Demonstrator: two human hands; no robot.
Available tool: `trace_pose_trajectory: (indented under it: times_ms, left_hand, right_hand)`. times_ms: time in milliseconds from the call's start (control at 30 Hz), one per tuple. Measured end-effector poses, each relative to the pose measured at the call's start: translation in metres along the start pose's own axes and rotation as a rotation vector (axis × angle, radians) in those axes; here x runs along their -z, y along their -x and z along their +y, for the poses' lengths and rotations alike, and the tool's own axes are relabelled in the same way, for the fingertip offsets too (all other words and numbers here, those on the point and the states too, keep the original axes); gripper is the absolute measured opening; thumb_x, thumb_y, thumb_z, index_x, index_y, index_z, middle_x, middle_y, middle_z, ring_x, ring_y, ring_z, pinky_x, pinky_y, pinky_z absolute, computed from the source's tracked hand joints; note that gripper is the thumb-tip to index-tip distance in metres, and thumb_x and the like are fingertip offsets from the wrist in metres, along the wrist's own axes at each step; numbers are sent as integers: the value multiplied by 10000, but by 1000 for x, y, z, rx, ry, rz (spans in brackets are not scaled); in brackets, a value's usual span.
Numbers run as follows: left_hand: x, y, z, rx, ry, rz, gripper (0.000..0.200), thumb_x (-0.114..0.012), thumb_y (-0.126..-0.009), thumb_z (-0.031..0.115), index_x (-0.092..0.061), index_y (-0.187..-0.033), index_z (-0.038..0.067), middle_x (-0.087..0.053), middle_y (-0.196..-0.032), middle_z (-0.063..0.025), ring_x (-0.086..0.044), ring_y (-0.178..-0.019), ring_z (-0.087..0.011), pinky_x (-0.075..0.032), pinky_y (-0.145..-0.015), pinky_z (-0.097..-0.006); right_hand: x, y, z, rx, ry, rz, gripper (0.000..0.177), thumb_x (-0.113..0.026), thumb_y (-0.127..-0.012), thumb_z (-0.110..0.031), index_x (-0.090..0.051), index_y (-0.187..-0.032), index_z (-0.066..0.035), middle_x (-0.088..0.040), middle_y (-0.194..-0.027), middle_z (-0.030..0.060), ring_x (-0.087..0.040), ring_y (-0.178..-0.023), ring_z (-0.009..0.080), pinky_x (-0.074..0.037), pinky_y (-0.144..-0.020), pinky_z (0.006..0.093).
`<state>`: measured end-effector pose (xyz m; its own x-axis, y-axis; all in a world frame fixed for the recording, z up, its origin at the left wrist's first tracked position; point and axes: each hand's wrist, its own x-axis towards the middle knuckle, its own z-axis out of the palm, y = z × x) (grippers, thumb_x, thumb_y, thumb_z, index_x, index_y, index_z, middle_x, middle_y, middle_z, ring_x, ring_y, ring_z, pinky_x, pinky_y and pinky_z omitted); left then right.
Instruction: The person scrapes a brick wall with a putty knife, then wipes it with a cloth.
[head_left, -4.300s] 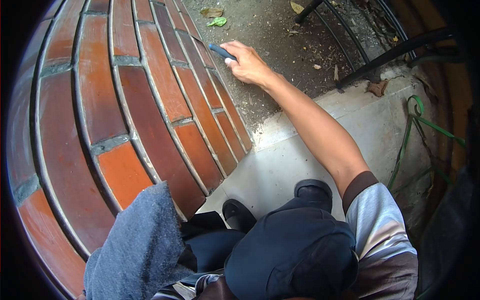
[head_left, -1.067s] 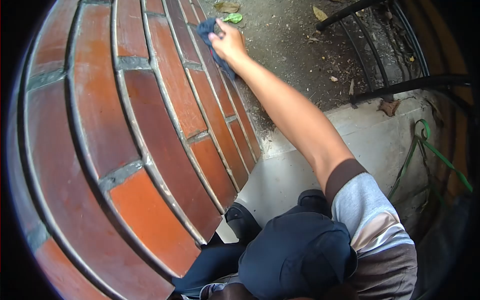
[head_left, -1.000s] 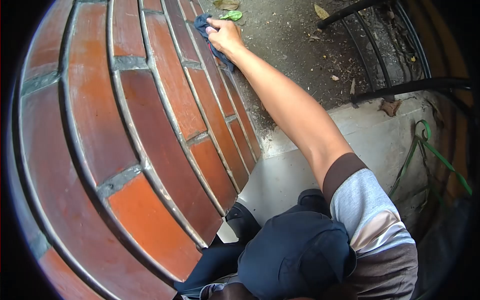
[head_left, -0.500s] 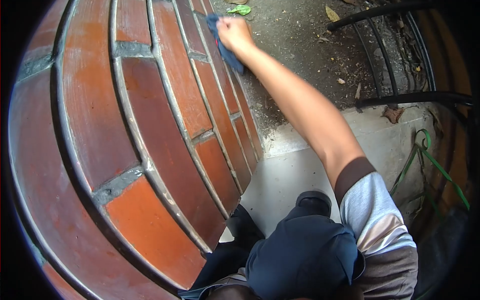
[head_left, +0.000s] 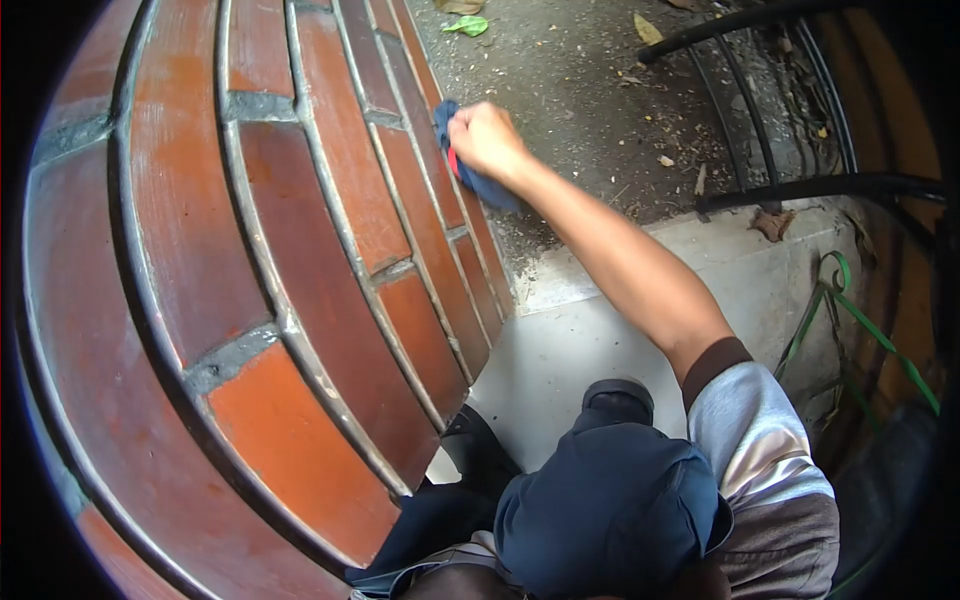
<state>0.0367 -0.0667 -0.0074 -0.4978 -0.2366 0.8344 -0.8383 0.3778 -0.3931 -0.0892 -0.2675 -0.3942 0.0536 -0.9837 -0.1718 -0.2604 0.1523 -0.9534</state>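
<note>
My right hand (head_left: 487,141) is closed around a dark blue cloth (head_left: 488,190) with a small red patch. It presses the cloth against the lower courses of the brick wall (head_left: 325,220), close to where the wall meets the ground. Part of the cloth hangs out below my fist. The wall has glossy red, orange and brown bricks with raised pale joints between them. My left hand is out of view.
Dirt ground (head_left: 580,110) with scattered dry leaves lies right of the wall. Black metal bars (head_left: 820,190) stand at the right, above a pale ledge (head_left: 745,245). Green strips (head_left: 840,290) hang there. My bent knee (head_left: 610,500) and shoes are below, on a light floor (head_left: 540,360).
My right hand has moved down along the wall's base toward me, carrying the cloth with it. The view has shifted slightly.
</note>
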Motion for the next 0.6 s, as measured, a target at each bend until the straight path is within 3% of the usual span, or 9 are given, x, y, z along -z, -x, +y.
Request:
trace_pose_trajectory:
  times_ms: [100,200,400,600]
  left_hand:
    - [1,1,0,-10,-5,-6,252,-675,-865,224,-717,-950,-9,-522,-1282,-226,-499,-1143,-284,-471,-922,-423]
    - [2,2,2,-18,-14,-11,250,-678,-865,218,-717,-952,-14,-533,-1269,-225,-511,-1127,-282,-479,-912,-419]
    - [0,4,-1,-26,-60,-20,247,-684,-865,204,-717,-955,-23,-556,-1241,-221,-535,-1094,-278,-494,-892,-412]
    - [-9,6,-16,-10,-80,-70,243,-689,-866,191,-718,-958,-32,-578,-1214,-218,-559,-1062,-275,-510,-872,-405]
  right_hand:
    - [12,32,-13,48,-37,-15,225,-534,-833,-161,-684,-763,-9,-655,-823,262,-671,-819,435,-543,-789,476]
    - [15,30,-16,53,-62,-5,235,-532,-846,-177,-658,-756,0,-636,-809,270,-662,-797,436,-530,-739,481]
    - [-2,-46,-17,142,-78,135,257,-550,-898,-225,-661,-799,-15,-636,-822,261,-649,-812,445,-520,-735,475]
    - [-13,-147,-26,124,42,181,247,-568,-918,-291,-722,-907,-98,-672,-876,226,-662,-847,422,-518,-781,483]
